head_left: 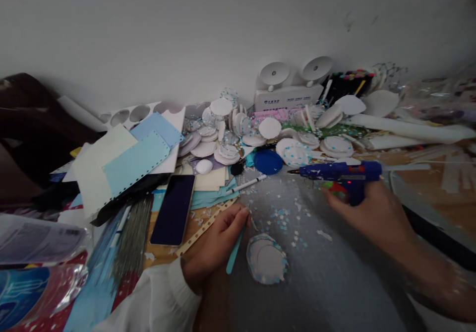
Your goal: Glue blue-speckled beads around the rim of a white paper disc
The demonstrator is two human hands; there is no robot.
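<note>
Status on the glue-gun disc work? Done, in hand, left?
Done: a pile of finished white discs with blue confetti sits by the wall. In hand: the right hand grips the blue glue gun, its red light on; the left hand rests beside one confetti-rimmed disc on the grey mat. Left: loose confetti lies scattered on the mat; how many discs remain is unclear.
</note>
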